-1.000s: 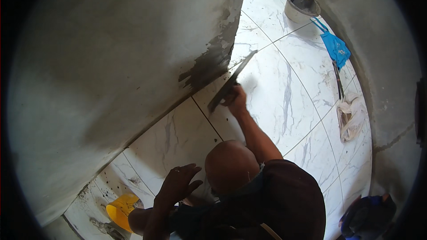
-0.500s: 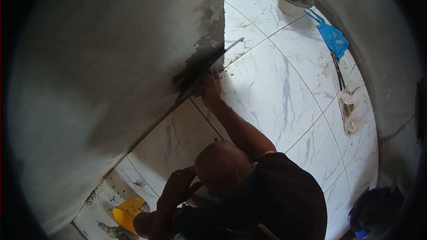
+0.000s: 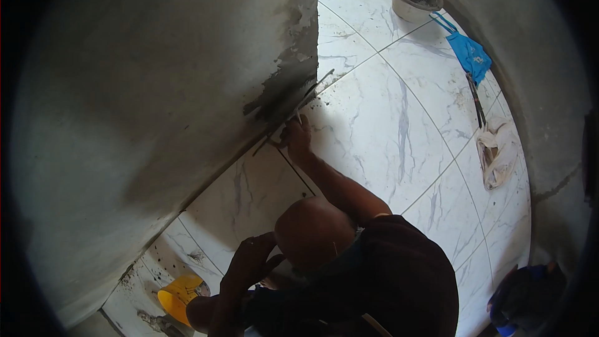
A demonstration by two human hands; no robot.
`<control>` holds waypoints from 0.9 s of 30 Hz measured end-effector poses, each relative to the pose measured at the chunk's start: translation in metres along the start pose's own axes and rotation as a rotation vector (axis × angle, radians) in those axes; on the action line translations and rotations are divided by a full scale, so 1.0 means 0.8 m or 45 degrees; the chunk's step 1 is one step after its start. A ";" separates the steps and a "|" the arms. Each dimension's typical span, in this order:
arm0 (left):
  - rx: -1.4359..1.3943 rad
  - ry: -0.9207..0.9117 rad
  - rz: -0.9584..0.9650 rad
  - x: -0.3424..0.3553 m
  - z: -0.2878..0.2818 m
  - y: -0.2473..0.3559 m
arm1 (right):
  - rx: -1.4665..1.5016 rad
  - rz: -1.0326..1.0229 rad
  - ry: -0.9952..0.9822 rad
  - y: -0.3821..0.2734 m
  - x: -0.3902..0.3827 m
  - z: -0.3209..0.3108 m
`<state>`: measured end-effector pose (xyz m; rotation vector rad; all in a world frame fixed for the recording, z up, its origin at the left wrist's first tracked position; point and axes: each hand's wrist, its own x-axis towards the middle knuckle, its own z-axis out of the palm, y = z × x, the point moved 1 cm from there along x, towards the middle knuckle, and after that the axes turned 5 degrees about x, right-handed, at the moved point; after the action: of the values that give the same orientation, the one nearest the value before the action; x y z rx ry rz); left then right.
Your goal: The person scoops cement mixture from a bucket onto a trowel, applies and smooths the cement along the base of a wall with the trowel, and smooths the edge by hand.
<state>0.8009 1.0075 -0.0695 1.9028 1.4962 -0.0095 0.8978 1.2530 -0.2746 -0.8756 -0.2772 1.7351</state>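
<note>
My right hand is closed around the handle of a plastering trowel, which shows almost edge-on as a thin dark strip. The trowel slants along the foot of the grey wall, close to its corner. Just above it, a dark wet mortar patch with a ragged edge covers the wall's lower corner. My left hand rests against my bent knee, its thumb apart from the fingers and nothing visible in it. Shadow hides part of those fingers.
Marbled white tiles cover the floor, with mortar crumbs by the wall. A mortar bucket holding a wooden-handled tool stands far right, near a blue cloth bag and a crumpled plastic bag. A yellow container lies lower left.
My right hand and the trowel have moved slightly down and away from the mortar patch, exposing more of it. The trowel's blade looks thinner now. My left hand keeps its place.
</note>
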 end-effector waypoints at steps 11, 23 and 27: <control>-0.101 -0.034 0.004 0.011 -0.008 0.005 | -0.336 -0.304 -0.186 0.006 -0.031 0.056; -0.091 -0.036 -0.002 0.008 -0.008 0.006 | -0.293 -0.192 -0.230 -0.028 -0.017 0.066; -0.063 0.010 0.017 0.009 -0.001 0.000 | -0.689 -0.347 -0.118 -0.027 -0.022 0.049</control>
<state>0.8026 1.0139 -0.0718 1.8757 1.4756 0.0408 0.8893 1.2539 -0.2274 -1.0824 -0.9155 1.4640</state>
